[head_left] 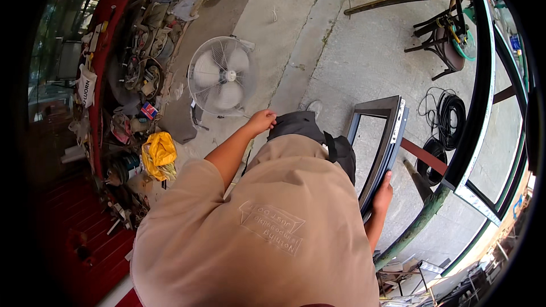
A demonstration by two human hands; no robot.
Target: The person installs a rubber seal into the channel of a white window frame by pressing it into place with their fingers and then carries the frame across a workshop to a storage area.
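Observation:
On my right, a dark rectangular window frame point(392, 131) stands tilted beside my leg. My right hand point(383, 194) is closed around its outer edge near the lower end, with the thumb lying along the side. My left hand point(261, 122) hangs in front of my left hip by the dark trousers. Its fingers are loosely curled, and nothing shows in them. Ahead of that hand is a round caged fan point(223, 75) with pale blades.
Tools and scraps crowd a bench point(151, 51) at the left, with a yellow bag point(158, 155) nearer me. A large frame point(483, 91) rises at the right, on a green bar point(418, 227). Black hose coils point(451, 115) and a chair point(442, 48) are on the floor.

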